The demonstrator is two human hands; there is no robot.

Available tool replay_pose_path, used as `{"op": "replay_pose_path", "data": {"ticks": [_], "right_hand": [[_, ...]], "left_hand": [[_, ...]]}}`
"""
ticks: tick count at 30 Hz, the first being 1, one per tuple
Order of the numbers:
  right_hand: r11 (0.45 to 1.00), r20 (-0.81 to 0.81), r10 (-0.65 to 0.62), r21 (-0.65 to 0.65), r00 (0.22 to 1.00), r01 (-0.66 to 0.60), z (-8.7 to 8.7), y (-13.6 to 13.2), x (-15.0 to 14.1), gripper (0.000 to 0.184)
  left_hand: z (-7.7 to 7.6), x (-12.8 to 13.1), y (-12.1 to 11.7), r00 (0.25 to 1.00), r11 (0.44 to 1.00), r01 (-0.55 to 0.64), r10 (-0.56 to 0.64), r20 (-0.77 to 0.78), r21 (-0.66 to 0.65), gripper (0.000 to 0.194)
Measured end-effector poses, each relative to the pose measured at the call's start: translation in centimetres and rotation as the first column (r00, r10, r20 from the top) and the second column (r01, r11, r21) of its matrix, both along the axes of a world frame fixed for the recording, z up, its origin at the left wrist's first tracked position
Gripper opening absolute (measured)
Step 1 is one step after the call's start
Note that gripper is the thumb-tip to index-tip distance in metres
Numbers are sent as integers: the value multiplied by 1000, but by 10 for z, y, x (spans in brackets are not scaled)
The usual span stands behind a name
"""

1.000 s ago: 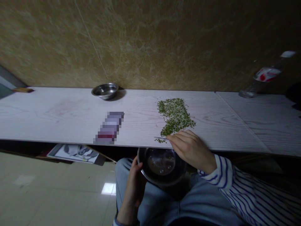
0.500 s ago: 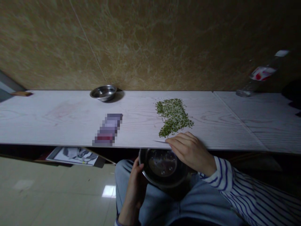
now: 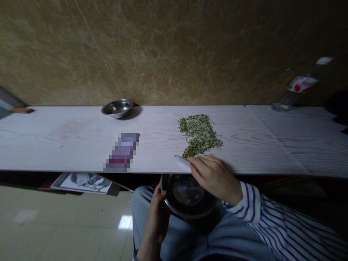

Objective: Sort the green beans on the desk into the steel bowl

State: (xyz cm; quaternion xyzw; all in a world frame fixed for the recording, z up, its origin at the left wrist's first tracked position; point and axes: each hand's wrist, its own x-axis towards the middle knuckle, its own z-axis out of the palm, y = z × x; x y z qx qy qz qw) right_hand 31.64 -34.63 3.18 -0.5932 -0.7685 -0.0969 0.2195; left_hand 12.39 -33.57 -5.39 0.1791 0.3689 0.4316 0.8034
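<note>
My left hand (image 3: 157, 207) grips the left rim of a large metal bowl (image 3: 181, 213), held over my lap just below the table's front edge. A few small bits lie inside the bowl. My right hand (image 3: 213, 175) is above the bowl's far right rim, at the table edge. Its fingers pinch a thin, pale, flat card-like piece (image 3: 181, 159), partly hidden by the hand. The card is at the near edge of a spread of small green beans (image 3: 199, 134), which look like mung beans, on the white wood-grain tabletop (image 3: 157, 145).
A small metal bowl (image 3: 117, 108) stands near the wall on the left. A blurred-out flat purple object (image 3: 122, 151) lies in front of it. A plastic bottle (image 3: 297, 87) with a red and white label stands at the right. An open drawer (image 3: 84, 182) juts out below the table.
My right hand and the card have shifted slightly left, and the card is now tilted more to show its face by the beans. My left hand keeps its hold on the bowl.
</note>
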Motion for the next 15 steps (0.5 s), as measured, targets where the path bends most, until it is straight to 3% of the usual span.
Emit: {"op": "replay_pose_path", "data": {"ticks": [8,15], "right_hand": [[945,-108,-306,-160,946,287,-1,17,-12,22],[925,-149,-374,-133,915,356,-5,17,9,22]], "left_hand": [[-3,-2,3,1000,999,24,-24,3,-24,46],[-2,1,3,999,999,8,-9,-33,-33,44]]}}
